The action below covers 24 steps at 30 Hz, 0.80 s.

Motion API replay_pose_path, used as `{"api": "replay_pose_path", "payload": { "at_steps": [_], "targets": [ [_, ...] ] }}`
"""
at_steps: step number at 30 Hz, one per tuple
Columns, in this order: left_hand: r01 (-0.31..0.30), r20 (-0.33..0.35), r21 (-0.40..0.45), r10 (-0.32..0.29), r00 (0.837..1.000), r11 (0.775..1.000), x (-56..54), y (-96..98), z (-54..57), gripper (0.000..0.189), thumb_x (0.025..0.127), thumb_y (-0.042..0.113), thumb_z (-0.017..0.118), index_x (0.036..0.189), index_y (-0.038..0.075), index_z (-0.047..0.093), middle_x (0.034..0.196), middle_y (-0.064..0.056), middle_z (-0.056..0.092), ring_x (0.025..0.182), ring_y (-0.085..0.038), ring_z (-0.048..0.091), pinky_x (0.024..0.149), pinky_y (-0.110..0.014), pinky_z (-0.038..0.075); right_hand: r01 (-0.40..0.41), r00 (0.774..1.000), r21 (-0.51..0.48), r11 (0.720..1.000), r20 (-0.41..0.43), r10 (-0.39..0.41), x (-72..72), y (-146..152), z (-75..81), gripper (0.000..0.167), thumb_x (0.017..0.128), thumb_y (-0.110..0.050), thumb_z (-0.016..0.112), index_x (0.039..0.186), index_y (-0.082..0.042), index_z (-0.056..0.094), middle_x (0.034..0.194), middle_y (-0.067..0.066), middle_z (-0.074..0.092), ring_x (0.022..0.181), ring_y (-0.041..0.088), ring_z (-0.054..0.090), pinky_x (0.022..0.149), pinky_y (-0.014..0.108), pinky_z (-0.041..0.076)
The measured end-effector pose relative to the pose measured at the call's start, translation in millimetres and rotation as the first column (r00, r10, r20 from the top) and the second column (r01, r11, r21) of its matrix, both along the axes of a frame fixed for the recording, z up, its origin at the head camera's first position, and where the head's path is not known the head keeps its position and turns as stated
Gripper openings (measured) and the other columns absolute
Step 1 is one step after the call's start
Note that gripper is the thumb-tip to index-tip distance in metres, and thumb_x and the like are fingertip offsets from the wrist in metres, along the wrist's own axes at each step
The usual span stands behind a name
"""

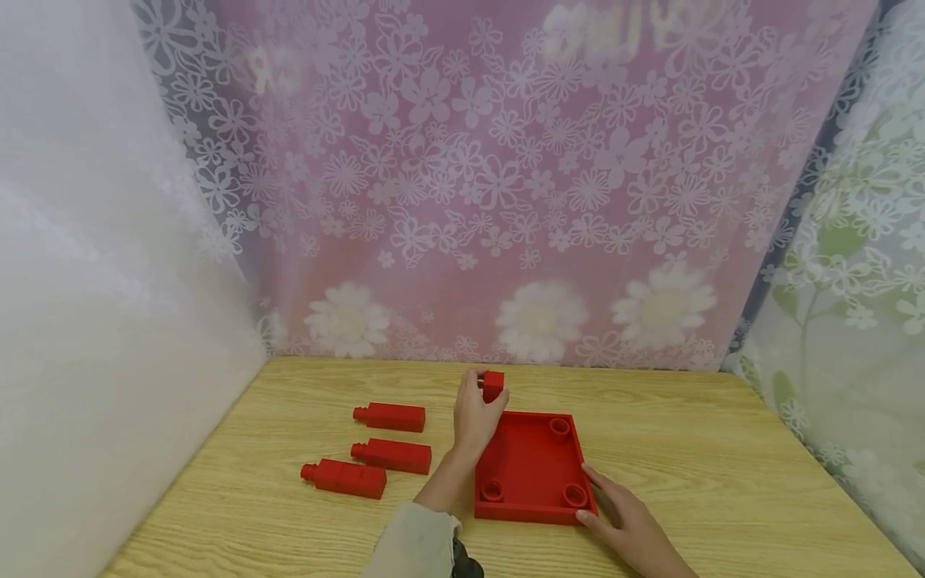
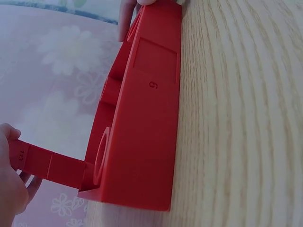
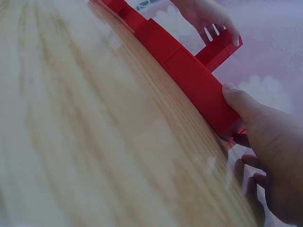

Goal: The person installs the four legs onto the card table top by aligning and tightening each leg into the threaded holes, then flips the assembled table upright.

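My left hand [image 1: 475,417] holds a red square peg [image 1: 493,385] upright at the far left corner of a shallow red square tray [image 1: 531,512]. In the left wrist view the peg [image 2: 52,165] bears a small number and its lower end meets the tray's corner; how deep it sits is hidden. Round sockets [image 1: 560,429] show in the tray's other corners. At the near right corner my right hand [image 1: 623,514] grips the tray, thumb on the near wall and fingers along the right side.
Left of the tray, several red square pegs with threaded-looking ends lie on the wood-grain table [image 1: 686,449]: a far peg [image 1: 390,417], a middle peg [image 1: 393,455] and a near peg [image 1: 345,478]. A flowered pink curtain [image 1: 506,201] hangs behind the table.
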<state>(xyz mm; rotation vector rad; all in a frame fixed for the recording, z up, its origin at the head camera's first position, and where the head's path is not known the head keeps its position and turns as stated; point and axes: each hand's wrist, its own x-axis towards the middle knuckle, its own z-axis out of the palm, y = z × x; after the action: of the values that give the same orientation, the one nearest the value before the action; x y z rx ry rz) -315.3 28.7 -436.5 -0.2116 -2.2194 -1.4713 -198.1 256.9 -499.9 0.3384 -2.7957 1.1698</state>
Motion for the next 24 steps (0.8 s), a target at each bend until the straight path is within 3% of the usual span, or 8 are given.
{"api": "replay_pose_path", "payload": {
  "at_steps": [15,19,24],
  "targets": [
    [0.037,0.016,0.026,-0.038,0.999,0.999,-0.5,-5.4,2.7,0.044,0.077,0.016,0.074,0.115,0.006,0.055,0.102,-0.007,0.06,0.089,-0.023,0.06,0.067,-0.031,0.053,0.003,1.0,-0.006,1.0,0.023,-0.003,0.6,1,1.4,0.067,0.086,-0.045,0.06,0.14,-0.01,0.039,0.135,0.015,0.043,0.123,0.039,0.037,0.091,0.059,0.033],
    [0.108,0.059,0.023,-0.109,0.992,0.994,-1.4,-11.2,3.3,0.048,0.08,0.019,0.073,0.122,0.007,0.052,0.109,-0.007,0.058,0.094,-0.023,0.058,0.073,-0.031,0.052,0.003,1.0,-0.007,1.0,0.02,-0.003,0.6,0,0.8,0.067,0.086,-0.045,0.06,0.139,-0.01,0.04,0.135,0.015,0.043,0.123,0.038,0.037,0.092,0.059,0.033],
    [0.211,0.135,-0.002,-0.209,0.969,0.977,-0.7,-28.4,5.7,0.063,0.082,0.024,0.071,0.136,0.011,0.042,0.126,-0.003,0.049,0.111,-0.024,0.048,0.086,-0.039,0.045,0.008,1.0,-0.004,1.0,0.019,-0.008,1.4,-3,1.8,0.067,0.086,-0.045,0.06,0.139,-0.01,0.04,0.136,0.015,0.043,0.123,0.038,0.037,0.092,0.059,0.033]
  ]
}}
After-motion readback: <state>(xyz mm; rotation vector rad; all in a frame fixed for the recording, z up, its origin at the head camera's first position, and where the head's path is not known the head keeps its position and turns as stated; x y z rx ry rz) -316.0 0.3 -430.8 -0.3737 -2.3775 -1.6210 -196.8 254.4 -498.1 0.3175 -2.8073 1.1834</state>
